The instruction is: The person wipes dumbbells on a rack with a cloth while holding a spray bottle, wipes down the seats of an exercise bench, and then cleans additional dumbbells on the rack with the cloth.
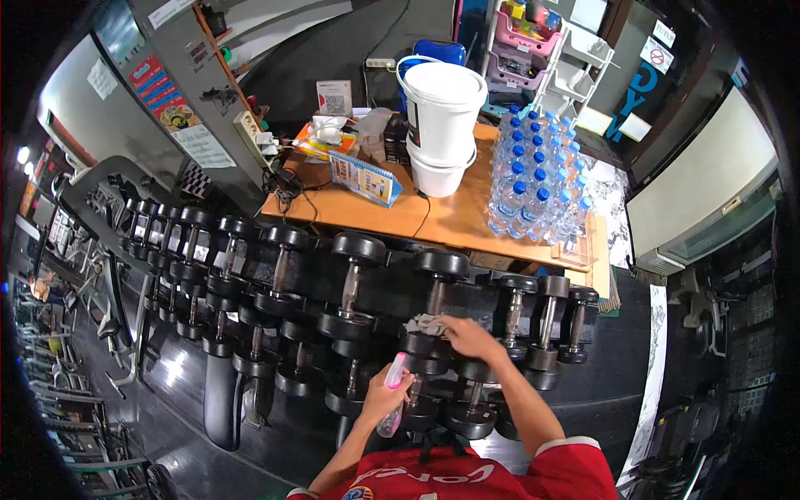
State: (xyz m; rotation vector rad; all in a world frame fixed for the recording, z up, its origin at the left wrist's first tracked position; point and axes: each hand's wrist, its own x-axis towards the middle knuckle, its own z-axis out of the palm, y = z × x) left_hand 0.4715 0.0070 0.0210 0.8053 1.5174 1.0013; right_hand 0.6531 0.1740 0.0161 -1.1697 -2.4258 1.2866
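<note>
My left hand point(387, 395) is wrapped round a clear spray bottle point(390, 420) with a pink and white top, held upright in front of my red shirt. My right hand point(468, 337) presses a crumpled greyish cloth point(426, 325) onto the near end of a black dumbbell point(437, 283) on the upper row of the rack. Some of my right fingers are hidden by the cloth and the hand itself. More black dumbbells point(352, 287) lie on both sides, with a lower row beneath my hands.
Behind the rack, a wooden table point(333, 212) holds stacked white buckets point(444, 108), many blue-capped water bottles point(533, 179) and a desk calendar point(365, 178). A padded bench point(222, 404) stands at the left, and a white fridge point(708, 192) at the right.
</note>
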